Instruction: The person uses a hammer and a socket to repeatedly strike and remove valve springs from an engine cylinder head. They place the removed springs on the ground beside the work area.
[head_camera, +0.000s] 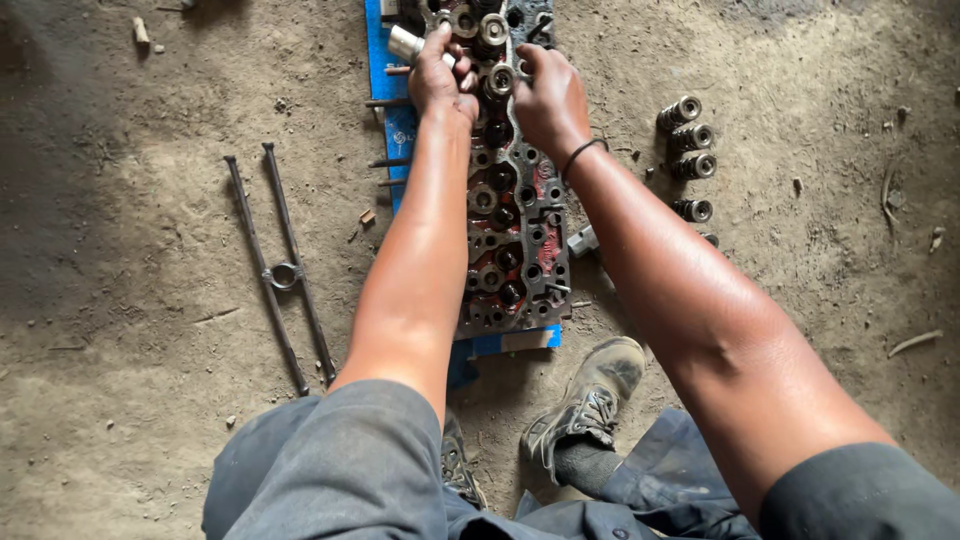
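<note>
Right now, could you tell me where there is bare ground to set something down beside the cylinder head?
Bare dirt lies between the two-rod tool and the cylinder head, and right of the loose valve springs. It is crowded at the head's far end, where the left hand and right hand work.

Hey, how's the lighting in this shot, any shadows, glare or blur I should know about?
Head view: soft daylight, no harsh glare; a dim shadow darkens the dirt floor at upper left. The cylinder head and the left hand and right hand look sharp; slight wide-angle stretch enlarges the near forearms.
</note>
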